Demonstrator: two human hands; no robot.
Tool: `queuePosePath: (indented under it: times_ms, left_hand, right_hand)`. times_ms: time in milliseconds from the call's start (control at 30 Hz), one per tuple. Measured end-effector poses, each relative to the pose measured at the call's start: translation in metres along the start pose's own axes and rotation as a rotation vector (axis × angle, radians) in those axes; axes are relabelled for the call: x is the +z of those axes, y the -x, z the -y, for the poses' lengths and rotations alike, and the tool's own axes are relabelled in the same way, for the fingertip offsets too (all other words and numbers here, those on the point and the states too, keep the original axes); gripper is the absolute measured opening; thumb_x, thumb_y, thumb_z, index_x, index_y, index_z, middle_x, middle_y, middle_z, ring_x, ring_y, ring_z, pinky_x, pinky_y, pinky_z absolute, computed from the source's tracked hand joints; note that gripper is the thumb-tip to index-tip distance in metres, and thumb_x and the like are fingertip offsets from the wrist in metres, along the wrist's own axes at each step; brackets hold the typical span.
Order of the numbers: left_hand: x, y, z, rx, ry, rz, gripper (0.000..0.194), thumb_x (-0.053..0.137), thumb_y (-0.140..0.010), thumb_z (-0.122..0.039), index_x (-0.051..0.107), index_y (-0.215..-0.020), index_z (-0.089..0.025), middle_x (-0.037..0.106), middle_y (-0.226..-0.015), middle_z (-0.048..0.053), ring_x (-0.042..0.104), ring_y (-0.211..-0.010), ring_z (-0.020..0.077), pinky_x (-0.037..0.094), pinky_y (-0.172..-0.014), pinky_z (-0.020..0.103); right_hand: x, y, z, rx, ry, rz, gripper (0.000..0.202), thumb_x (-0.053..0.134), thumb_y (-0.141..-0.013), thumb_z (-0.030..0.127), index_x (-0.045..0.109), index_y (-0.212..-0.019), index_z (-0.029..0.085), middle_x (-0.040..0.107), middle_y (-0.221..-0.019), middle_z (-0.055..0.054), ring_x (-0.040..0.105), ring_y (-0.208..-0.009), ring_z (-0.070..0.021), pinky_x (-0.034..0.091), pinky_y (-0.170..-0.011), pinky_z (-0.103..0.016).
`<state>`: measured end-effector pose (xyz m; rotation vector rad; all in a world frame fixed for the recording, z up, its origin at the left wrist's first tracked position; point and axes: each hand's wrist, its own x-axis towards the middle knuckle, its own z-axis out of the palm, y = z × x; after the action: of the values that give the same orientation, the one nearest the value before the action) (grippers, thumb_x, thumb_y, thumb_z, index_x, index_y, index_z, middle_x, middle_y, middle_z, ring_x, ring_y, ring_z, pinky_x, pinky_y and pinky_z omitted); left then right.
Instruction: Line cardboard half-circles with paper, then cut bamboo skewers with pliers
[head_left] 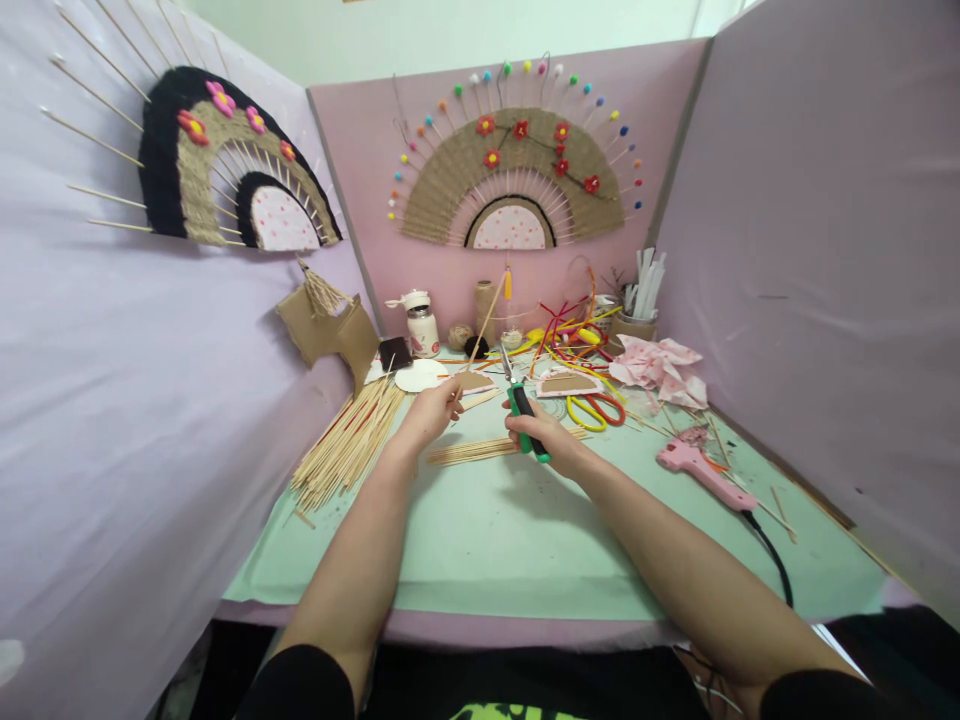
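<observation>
My left hand (439,412) is closed around the lower end of a thin wooden stick (484,325), which slants up and to the right. Green-and-black pliers (527,422) are in my right hand (546,440), their metal jaws pointing up and away, apart from my left hand. Below and between the hands lies a small row of sticks (472,453). A large pile of sticks (349,440) spreads to the left of my left hand. Beyond the hands are a brown half-round card (474,381) and a pink-edged one (568,383).
A pink glue gun (705,472) with a black cord lies at the right. Scissors (606,409), coloured pipe cleaners (562,325), crumpled pink cloth (660,370) and a white bottle (422,328) stand or lie further back. Decorated fans (517,180) hang on the walls.
</observation>
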<state>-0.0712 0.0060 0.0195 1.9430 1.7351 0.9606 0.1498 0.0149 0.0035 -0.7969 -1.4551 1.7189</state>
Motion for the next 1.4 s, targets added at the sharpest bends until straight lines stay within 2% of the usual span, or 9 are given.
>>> queuePosePath:
  times_ms: [100, 200, 300, 400, 467, 633, 933, 1200, 1400]
  left_hand:
    - [-0.003, 0.000, -0.001, 0.007, -0.016, 0.051, 0.025, 0.045, -0.071, -0.011, 0.060, -0.088, -0.022, 0.068, -0.074, 0.001, 0.063, -0.058, 0.0141, 0.046, -0.056, 0.024]
    - [-0.009, -0.004, -0.007, -0.011, 0.044, 0.158, 0.017, 0.048, -0.071, -0.012, 0.057, -0.082, -0.020, 0.068, -0.073, 0.002, 0.063, -0.058, 0.0137, 0.045, -0.052, 0.022]
    - [-0.019, -0.010, -0.016, -0.083, 0.109, 0.363, 0.007, 0.055, -0.072, -0.017, 0.052, -0.078, -0.019, 0.068, -0.073, 0.004, 0.066, -0.061, 0.0156, 0.047, -0.051, 0.022]
    - [-0.031, -0.015, -0.022, -0.151, 0.204, 0.643, 0.019, 0.064, -0.074, -0.027, 0.050, -0.081, -0.018, 0.069, -0.078, 0.005, 0.069, -0.069, 0.0175, 0.052, -0.058, 0.025]
    - [-0.040, -0.018, -0.021, -0.174, 0.264, 0.784, 0.027, 0.068, -0.073, -0.034, 0.049, -0.083, -0.018, 0.070, -0.082, 0.006, 0.069, -0.071, 0.0177, 0.054, -0.062, 0.027]
    - [-0.058, -0.023, -0.011, -0.241, 0.304, 0.980, 0.034, 0.074, -0.071, -0.038, 0.050, -0.085, -0.018, 0.071, -0.082, 0.006, 0.069, -0.069, 0.0170, 0.054, -0.062, 0.027]
    - [-0.081, -0.027, -0.011, -0.325, 0.227, 1.172, 0.029, 0.073, -0.072, -0.033, 0.051, -0.084, -0.019, 0.072, -0.079, 0.003, 0.070, -0.067, 0.0180, 0.057, -0.060, 0.028]
    - [-0.092, -0.034, -0.014, -0.339, 0.182, 1.261, 0.027, 0.072, -0.072, -0.030, 0.051, -0.084, -0.019, 0.073, -0.081, 0.004, 0.070, -0.069, 0.0195, 0.058, -0.061, 0.030]
    - [-0.096, -0.035, -0.016, -0.336, 0.135, 1.261, 0.025, 0.071, -0.074, -0.031, 0.051, -0.084, -0.020, 0.073, -0.082, 0.003, 0.071, -0.070, 0.0191, 0.058, -0.059, 0.029]
  right_hand:
    - [0.000, 0.003, 0.000, -0.060, 0.059, 0.031, 0.038, 0.066, -0.071, 0.035, 0.053, -0.104, 0.022, 0.055, -0.064, 0.003, 0.050, -0.061, -0.0137, 0.037, -0.056, -0.026]
    - [0.001, 0.005, 0.003, -0.067, 0.075, 0.026, 0.039, 0.065, -0.071, 0.035, 0.052, -0.106, 0.022, 0.055, -0.067, 0.003, 0.051, -0.061, -0.0137, 0.037, -0.058, -0.027]
    - [0.000, 0.005, 0.005, -0.043, 0.081, 0.016, 0.041, 0.064, -0.070, 0.034, 0.051, -0.106, 0.021, 0.055, -0.070, 0.003, 0.050, -0.061, -0.0132, 0.037, -0.058, -0.027]
    - [-0.001, 0.004, 0.006, -0.041, 0.056, 0.042, 0.043, 0.064, -0.070, 0.034, 0.050, -0.108, 0.020, 0.054, -0.072, 0.002, 0.050, -0.062, -0.0131, 0.037, -0.059, -0.027]
    - [-0.002, 0.003, 0.005, -0.031, 0.008, 0.073, 0.042, 0.064, -0.070, 0.034, 0.050, -0.107, 0.020, 0.054, -0.072, 0.002, 0.050, -0.063, -0.0129, 0.037, -0.058, -0.027]
    - [-0.003, 0.003, 0.004, 0.033, -0.141, 0.173, 0.039, 0.065, -0.067, 0.032, 0.052, -0.102, 0.021, 0.054, -0.072, 0.001, 0.049, -0.062, -0.0124, 0.038, -0.059, -0.026]
    - [-0.004, 0.006, 0.002, 0.078, -0.081, 0.258, 0.039, 0.063, -0.069, 0.031, 0.053, -0.104, 0.019, 0.056, -0.077, -0.001, 0.049, -0.063, -0.0126, 0.038, -0.057, -0.026]
    - [-0.004, 0.006, 0.002, 0.083, -0.025, 0.256, 0.039, 0.062, -0.071, 0.030, 0.052, -0.107, 0.018, 0.054, -0.077, -0.001, 0.050, -0.064, -0.0127, 0.040, -0.058, -0.027]
    - [-0.004, 0.005, 0.000, 0.098, 0.000, 0.253, 0.041, 0.063, -0.071, 0.031, 0.051, -0.109, 0.019, 0.054, -0.077, 0.000, 0.050, -0.064, -0.0121, 0.039, -0.058, -0.026]
